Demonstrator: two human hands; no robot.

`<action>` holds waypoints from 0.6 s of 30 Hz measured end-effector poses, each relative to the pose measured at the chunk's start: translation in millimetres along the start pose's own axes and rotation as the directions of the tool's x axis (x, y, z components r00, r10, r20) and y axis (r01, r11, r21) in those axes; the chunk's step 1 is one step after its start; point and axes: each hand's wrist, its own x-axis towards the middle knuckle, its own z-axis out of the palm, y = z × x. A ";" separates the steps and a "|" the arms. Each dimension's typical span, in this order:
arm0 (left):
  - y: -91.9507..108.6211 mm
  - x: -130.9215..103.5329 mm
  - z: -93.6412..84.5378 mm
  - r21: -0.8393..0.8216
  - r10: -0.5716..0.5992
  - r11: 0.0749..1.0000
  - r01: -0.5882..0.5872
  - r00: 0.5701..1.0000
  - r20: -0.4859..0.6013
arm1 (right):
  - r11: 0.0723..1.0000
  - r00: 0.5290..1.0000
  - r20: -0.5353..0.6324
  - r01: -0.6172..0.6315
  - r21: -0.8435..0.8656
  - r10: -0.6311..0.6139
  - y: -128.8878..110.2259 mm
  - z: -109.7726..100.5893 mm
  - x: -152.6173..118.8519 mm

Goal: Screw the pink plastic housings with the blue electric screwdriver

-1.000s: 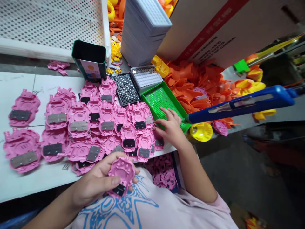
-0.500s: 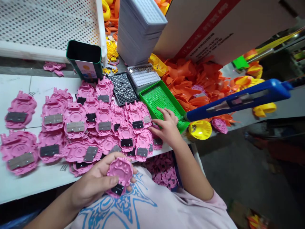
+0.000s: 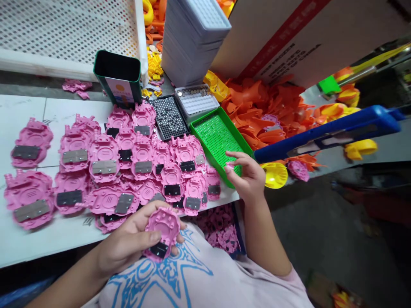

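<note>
My left hand (image 3: pixel 135 239) is closed around a pink plastic housing (image 3: pixel 164 224) in front of my shirt, thumb pressed on its lower part. A black plate (image 3: pixel 159 249) sits at the housing's lower end. My right hand (image 3: pixel 248 175) is raised over the near right corner of a green perforated tray (image 3: pixel 236 134). Its thumb and a fingertip come together; anything between them is too small to make out. Just beyond that hand, a blue pen-shaped power screwdriver (image 3: pixel 327 134) slants up to the right.
Many pink housings with black or grey plates (image 3: pixel 104 158) cover the table. Behind them stand a black perforated tray (image 3: pixel 169 117), a white tray of small metal parts (image 3: pixel 196 102), a green bin (image 3: pixel 117 79) and stacked white trays (image 3: pixel 192 42). A yellow cup (image 3: pixel 276 175) and orange parts (image 3: pixel 253 107) lie rightward.
My right hand has moved right and drawn its fingers together from a spread pose by the tray's near edge. My left hand keeps the pink housing in nearly the same place.
</note>
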 end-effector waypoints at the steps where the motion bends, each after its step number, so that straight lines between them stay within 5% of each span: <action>1: -0.2 0.1 -0.3 0.006 -0.004 1.000 0.004 1.000 -0.005 | 0.998 0.999 -0.012 -0.039 0.051 0.040 -1.9 -1.9 -1.5; 4: -0.9 -0.1 0.2 -0.006 -0.022 1.000 0.022 1.000 -0.005 | 0.996 0.990 0.131 -0.042 -0.079 0.053 -9.2 -4.6 -0.8; 9: 0.5 0.4 4.1 -0.060 -0.023 0.998 0.021 0.999 -0.034 | 0.862 0.905 0.425 0.210 -0.461 0.007 -16.3 4.1 9.9; 18: 1.3 -4.0 2.3 0.000 0.039 0.999 -0.039 0.996 -0.083 | 0.629 0.853 0.500 0.307 -0.714 0.152 -27.3 24.9 11.5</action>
